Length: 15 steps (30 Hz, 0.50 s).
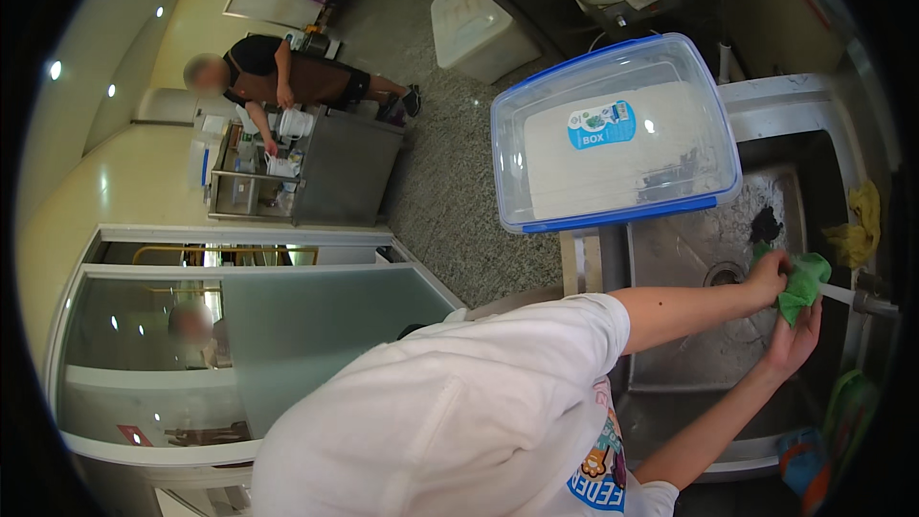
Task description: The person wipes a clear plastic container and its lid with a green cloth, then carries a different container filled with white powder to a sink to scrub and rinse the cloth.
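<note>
My left hand (764,281) and my right hand (793,345) both grip a crumpled green cloth (801,287). A stream of water (837,294) from the metal faucet (872,304) reaches the cloth. The left fingers are curled at its near side, while the right hand is below it in the picture. Both hands are over a stainless steel sink basin (675,258). Inside the basin lies a dark lump (766,224), too unclear to name, close to the drain (724,275).
A clear plastic box with a blue rim (617,224) rests at the sink's side. A yellow cloth (861,226) hangs on the sink edge. Beyond are a white lidded bin (481,32) and a co-worker (287,72) at a steel counter (344,165). Another person (208,341) appears behind glass.
</note>
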Each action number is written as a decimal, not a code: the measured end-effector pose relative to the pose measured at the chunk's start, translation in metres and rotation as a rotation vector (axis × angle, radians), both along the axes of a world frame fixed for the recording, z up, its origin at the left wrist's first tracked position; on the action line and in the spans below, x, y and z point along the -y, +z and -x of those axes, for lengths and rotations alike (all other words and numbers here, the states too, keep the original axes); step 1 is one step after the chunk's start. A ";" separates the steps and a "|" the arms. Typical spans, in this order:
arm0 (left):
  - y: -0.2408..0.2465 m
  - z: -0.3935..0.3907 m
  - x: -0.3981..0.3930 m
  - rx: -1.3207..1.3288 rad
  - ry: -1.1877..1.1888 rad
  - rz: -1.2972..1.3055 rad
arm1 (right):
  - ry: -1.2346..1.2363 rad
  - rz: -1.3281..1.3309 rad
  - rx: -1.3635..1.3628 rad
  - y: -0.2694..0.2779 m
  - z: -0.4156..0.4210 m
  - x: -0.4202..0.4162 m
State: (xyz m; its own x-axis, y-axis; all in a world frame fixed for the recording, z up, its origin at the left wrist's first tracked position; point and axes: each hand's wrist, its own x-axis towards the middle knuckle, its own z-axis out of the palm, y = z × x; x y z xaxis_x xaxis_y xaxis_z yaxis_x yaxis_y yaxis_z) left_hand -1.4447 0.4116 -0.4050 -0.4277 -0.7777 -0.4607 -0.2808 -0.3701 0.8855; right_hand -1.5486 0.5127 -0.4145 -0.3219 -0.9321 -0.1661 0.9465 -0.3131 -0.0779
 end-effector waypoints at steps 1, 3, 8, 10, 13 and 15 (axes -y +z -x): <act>0.006 -0.002 -0.001 -0.116 0.007 -0.163 | 0.044 0.121 0.025 -0.003 0.001 0.002; 0.014 -0.006 0.004 -0.229 -0.063 -0.446 | 0.055 0.172 0.058 0.013 -0.009 0.007; 0.039 -0.005 0.018 -0.222 -0.318 -0.785 | 0.015 0.141 0.058 0.023 -0.005 -0.003; -0.038 0.013 0.008 -0.613 -0.245 -0.861 | 0.063 0.113 0.049 0.031 -0.006 -0.008; 0.015 0.016 0.016 -0.322 -0.148 -0.506 | -0.007 0.138 -0.039 0.008 0.025 -0.037; 0.016 0.022 0.010 -0.395 0.072 -0.571 | -0.322 -0.746 -0.165 0.071 -0.011 -0.003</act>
